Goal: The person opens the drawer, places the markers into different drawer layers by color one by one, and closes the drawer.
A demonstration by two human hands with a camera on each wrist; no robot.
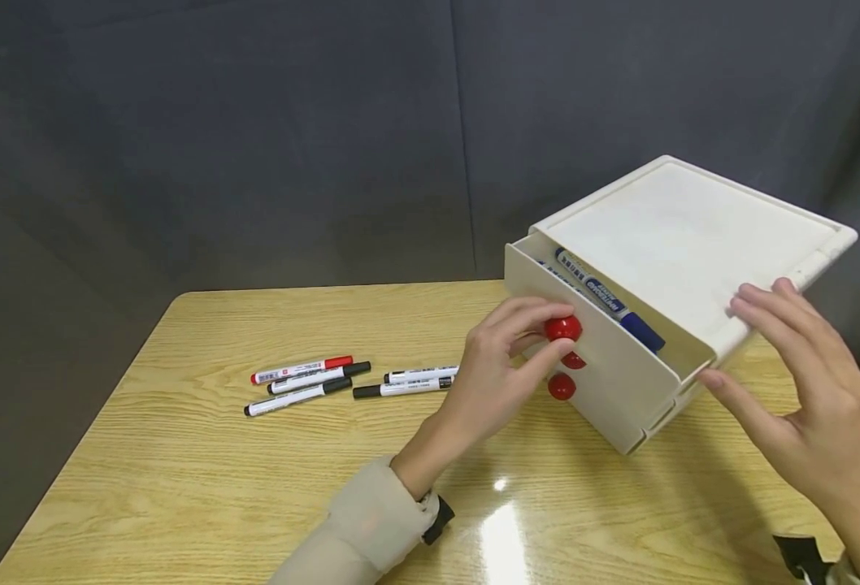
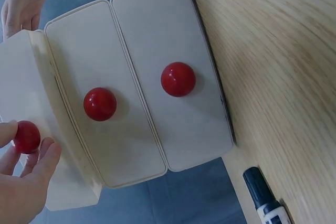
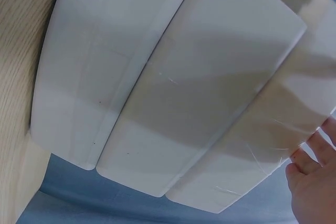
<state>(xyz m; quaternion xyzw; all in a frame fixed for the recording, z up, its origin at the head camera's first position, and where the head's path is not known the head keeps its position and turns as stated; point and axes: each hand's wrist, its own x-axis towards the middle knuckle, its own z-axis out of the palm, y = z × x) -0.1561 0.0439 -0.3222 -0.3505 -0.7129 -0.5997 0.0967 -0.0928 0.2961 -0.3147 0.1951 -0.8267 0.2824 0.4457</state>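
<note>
A white drawer unit [image 1: 701, 236] stands at the right of the table, its top drawer [image 1: 598, 325] partly pulled out. Blue markers [image 1: 609, 296] lie inside that drawer. My left hand [image 1: 492, 366] pinches the top drawer's red knob [image 2: 27, 137] between thumb and fingers. Two more red knobs [image 2: 100, 104] sit on the lower drawers, whose fronts are flush in the left wrist view. My right hand [image 1: 814, 398] rests on the unit's near right edge, fingers extended over the top and thumb near the front corner.
Left of the unit, a red-capped marker [image 1: 301, 370] lies beside black-capped markers [image 1: 298, 396] on the wooden table [image 1: 181, 479]. Further white markers [image 1: 404, 388] are partly hidden behind my left hand. A dark curtain [image 1: 291, 146] hangs behind the table.
</note>
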